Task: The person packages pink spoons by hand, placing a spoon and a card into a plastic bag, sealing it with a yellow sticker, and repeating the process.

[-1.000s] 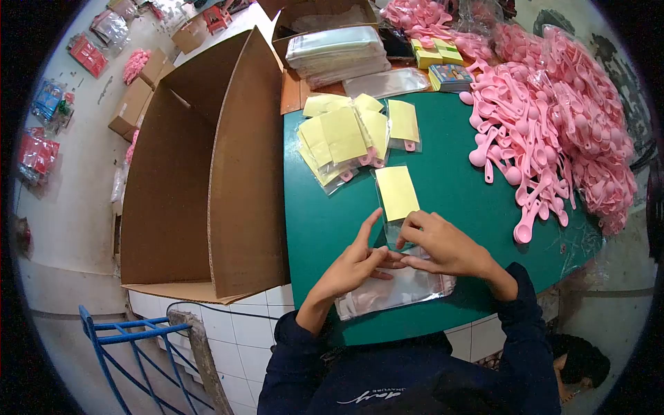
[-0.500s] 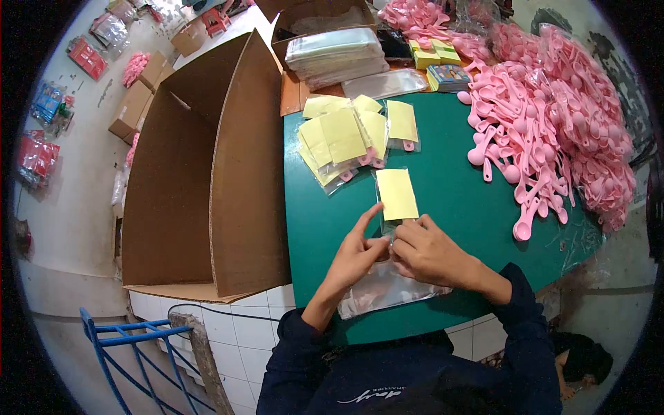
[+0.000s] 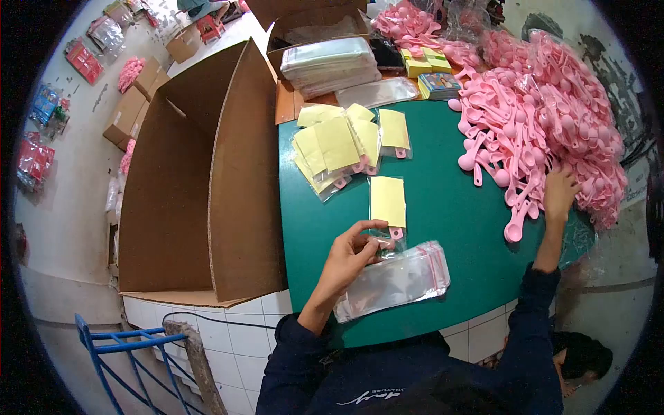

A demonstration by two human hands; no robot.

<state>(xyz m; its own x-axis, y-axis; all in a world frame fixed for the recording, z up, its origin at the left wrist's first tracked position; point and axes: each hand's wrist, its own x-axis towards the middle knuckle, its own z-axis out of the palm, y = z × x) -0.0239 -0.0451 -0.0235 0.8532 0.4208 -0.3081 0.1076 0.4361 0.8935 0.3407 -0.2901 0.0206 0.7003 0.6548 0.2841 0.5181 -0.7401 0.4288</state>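
My left hand (image 3: 351, 254) is closed, thumb and fingers pinching the clear flap at the lower end of a small plastic bag. That bag holds a yellow card (image 3: 387, 201), and a pink handle end (image 3: 395, 233) shows below the card. Just under the hand lies a stack of clear resealable bags (image 3: 394, 282). My right hand (image 3: 560, 194) reaches to the lower edge of a heap of pink measuring spoons (image 3: 515, 131). Its fingers are apart and touch the spoons; no spoon is seen lifted in them.
Several packed bags with yellow cards (image 3: 337, 144) lie at the table's left. Behind them are plastic bag stacks (image 3: 325, 62) and printed cards (image 3: 438, 84). An open cardboard box (image 3: 245, 187) stands left of the green table (image 3: 443, 180). Another person (image 3: 581, 356) is low at the right.
My right hand has left the bag and moved right to the spoon heap. My left hand stays at the bag, which now lies slightly lower with its pink handle end showing.
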